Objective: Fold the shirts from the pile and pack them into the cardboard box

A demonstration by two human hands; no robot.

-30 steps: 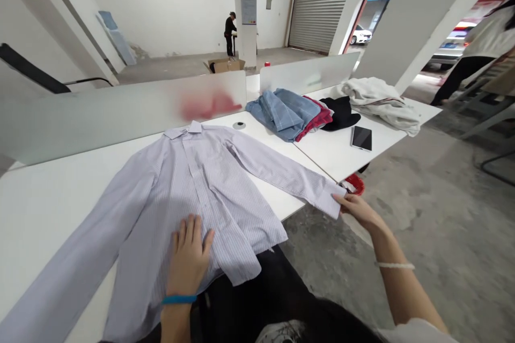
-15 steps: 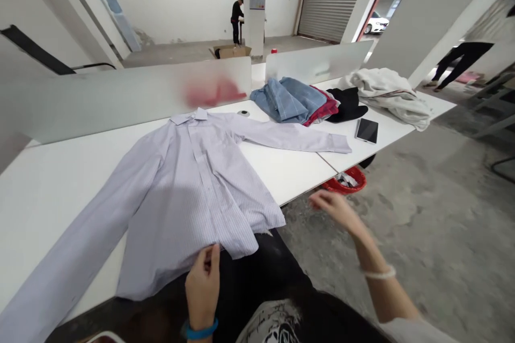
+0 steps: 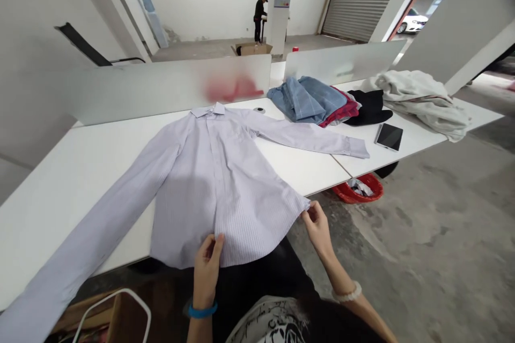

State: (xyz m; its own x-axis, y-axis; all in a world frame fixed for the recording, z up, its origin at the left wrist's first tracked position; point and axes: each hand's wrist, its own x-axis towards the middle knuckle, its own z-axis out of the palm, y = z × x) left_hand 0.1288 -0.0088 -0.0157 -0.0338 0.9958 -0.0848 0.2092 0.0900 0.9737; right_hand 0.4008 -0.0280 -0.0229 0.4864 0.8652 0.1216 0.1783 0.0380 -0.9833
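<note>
Half a second ago my right hand point(image 3: 317, 225) was empty; now its fingers pinch the bottom corner of the shirt point(image 3: 237, 177). My left hand point(image 3: 207, 268) has its fingers closed on the front, close to the hem point(image 3: 257, 252). So the front is wider and flatter (some creases stay). The shirt lies on the surface point(image 3: 100, 155), its hem past the near edge.

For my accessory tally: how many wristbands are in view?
2: blue wristband at the left hand, white wristband at the right hand. Any on the far person can't be seen.
</note>
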